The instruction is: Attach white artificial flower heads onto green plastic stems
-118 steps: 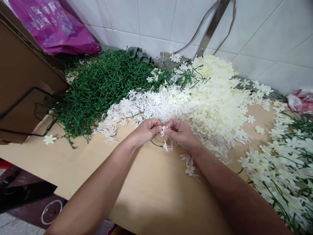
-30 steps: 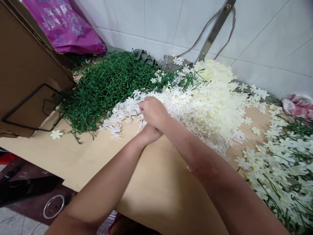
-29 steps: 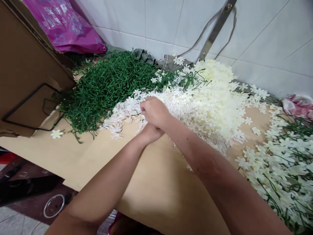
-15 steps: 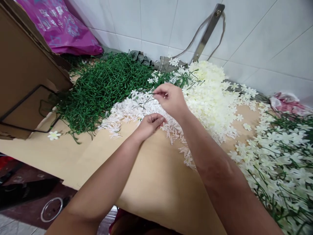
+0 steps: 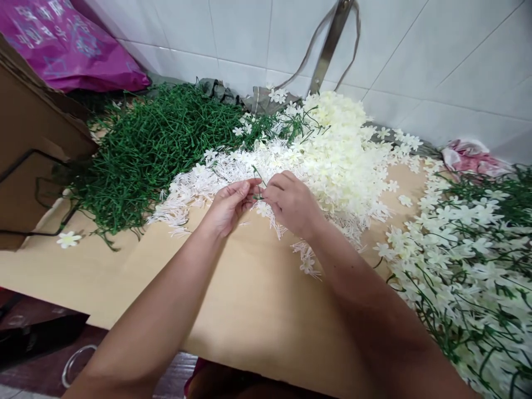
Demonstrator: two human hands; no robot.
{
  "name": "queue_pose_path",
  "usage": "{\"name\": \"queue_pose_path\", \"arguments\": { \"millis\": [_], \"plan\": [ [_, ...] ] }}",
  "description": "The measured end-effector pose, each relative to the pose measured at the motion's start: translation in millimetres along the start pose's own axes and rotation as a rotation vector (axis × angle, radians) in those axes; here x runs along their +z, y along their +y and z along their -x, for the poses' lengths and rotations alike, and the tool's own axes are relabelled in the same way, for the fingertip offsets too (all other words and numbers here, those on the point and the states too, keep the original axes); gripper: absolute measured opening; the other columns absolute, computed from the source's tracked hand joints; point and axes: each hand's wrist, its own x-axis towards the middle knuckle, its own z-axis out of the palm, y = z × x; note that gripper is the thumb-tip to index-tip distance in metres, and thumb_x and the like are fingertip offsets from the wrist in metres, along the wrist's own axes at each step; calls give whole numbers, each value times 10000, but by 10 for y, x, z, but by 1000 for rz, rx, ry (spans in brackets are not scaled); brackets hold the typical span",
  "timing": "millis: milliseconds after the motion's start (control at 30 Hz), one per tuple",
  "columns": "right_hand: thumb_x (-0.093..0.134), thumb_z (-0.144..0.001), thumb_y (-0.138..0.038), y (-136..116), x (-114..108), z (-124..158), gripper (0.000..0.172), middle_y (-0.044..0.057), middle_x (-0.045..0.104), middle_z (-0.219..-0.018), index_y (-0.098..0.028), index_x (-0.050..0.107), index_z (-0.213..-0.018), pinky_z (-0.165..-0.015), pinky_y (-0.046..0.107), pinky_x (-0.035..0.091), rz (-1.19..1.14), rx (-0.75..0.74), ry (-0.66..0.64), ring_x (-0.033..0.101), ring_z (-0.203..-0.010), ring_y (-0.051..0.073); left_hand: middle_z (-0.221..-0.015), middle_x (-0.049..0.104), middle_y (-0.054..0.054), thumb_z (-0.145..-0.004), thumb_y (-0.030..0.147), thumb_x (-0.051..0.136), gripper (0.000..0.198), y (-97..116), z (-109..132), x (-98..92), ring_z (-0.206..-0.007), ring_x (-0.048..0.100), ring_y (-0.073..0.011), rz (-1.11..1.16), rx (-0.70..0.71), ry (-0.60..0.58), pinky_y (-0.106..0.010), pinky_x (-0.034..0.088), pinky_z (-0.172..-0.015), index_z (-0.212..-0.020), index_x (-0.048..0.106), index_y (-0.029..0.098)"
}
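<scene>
My left hand (image 5: 228,204) and my right hand (image 5: 290,200) meet over the near edge of a heap of thin white plastic stamen pieces (image 5: 208,180). Both pinch a thin green stem (image 5: 258,187) between their fingertips. A big pile of cream fabric petals (image 5: 336,155) lies just behind my right hand. A mound of loose green stems (image 5: 149,144) sits to the left. All of it rests on brown cardboard (image 5: 249,299).
Finished white flowers on green stems (image 5: 465,260) cover the right side. A purple bag (image 5: 62,44) and a cardboard box (image 5: 29,144) stand at the left. A metal bar (image 5: 328,44) leans on the white tiled wall. A pink bag (image 5: 469,158) lies far right.
My right hand reached left across my left wrist into the stamen heap, lifted a green stem, then came back down. Now both hands pinch the stem together.
</scene>
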Motion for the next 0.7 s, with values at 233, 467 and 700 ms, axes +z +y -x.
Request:
{"name": "queue_pose_path", "arguments": {
  "millis": [233,467,700],
  "plan": [
    [438,-917,-133,54,112,39,264,107,642,-852,-149,683,-820,-798,336,450,-75,-52,-56,489,-837,205,-602,643,-3,-626,278,840,224,29,-29,-11,-508,520,-36,-32,-5,80,-149,418,-518,-697,711,108],
    [502,-888,-186,140,-27,0,176,63,627,-820,-180,636,-773,-732,333,466,-285,182,231,546,-775,167,-612,630,19,-710,152,758,149,146,-27,-67,-488,491,-18,55,132,148,-115,395,-469,-854,731,129],
    [533,-905,-343,689,-86,-355,204,42,616,-828,-171,628,-848,-737,339,478,-393,363,467,584,-814,157,-631,629,26,-763,196,734,72,287,12,-61,-447,450,-10,68,176,165,-127,380,-437,-802,698,147]
  ]
}}
